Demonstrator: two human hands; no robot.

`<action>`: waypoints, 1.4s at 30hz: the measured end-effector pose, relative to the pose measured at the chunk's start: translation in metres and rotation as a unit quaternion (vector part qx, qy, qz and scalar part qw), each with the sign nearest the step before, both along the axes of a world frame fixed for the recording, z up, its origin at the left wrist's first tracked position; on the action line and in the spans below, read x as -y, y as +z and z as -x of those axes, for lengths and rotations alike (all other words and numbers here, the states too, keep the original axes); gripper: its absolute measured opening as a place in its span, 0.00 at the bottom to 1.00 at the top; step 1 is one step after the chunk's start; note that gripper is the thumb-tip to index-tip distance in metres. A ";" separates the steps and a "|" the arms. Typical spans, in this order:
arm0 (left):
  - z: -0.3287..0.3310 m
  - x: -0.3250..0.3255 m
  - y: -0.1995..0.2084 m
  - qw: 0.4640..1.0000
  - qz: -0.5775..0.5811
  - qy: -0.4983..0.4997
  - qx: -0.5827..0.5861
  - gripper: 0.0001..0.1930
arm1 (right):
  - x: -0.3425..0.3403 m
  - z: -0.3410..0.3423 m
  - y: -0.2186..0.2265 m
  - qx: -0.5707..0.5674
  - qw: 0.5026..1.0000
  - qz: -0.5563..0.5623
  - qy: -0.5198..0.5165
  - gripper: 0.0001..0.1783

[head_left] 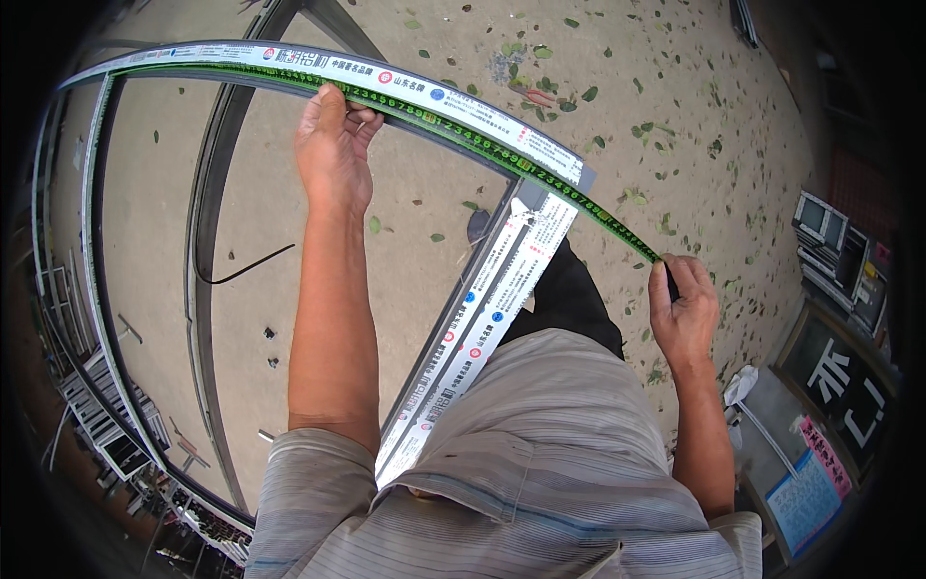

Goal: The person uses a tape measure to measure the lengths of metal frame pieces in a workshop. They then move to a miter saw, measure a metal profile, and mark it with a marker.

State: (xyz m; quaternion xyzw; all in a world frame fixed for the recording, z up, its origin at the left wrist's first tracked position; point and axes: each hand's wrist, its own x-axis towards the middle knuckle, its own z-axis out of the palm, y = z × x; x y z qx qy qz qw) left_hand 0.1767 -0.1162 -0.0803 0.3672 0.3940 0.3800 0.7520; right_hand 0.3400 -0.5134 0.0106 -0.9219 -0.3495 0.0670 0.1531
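A green tape measure blade (pixel 473 135) lies stretched along a metal frame bar (pixel 367 69) covered in white printed film. My left hand (pixel 333 154) pinches the blade against the bar's near edge, thumb on top. Past the bar's right end the blade runs free, sloping down to my right hand (pixel 687 314). That hand is closed around the tape measure; its case is mostly hidden, with only a dark part showing between the fingers. A second film-covered bar (pixel 492 299) meets the first near its right end and runs down beside my body.
Red-handled pliers (pixel 535 96) and scattered green leaves (pixel 641 198) lie on the concrete floor. Dark metal bars (pixel 198 241) cross inside the frame at left. Stacked profiles (pixel 111 415) stand far left; framed panels (pixel 834 376) and a blue board (pixel 808 502) are at right.
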 end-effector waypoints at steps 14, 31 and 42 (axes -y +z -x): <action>0.029 0.023 0.016 0.999 0.008 -0.013 -0.048 0.14 | 0.007 0.003 0.007 -0.104 0.994 -0.002 -0.019 0.10; 0.203 0.209 0.029 0.958 -0.031 -0.112 -0.262 0.17 | 0.097 0.066 -0.012 -0.097 0.988 -0.110 0.056 0.10; 0.340 0.335 0.081 0.813 -0.191 -0.101 -0.541 0.21 | 0.195 0.169 -0.030 -0.123 0.980 -0.097 0.123 0.09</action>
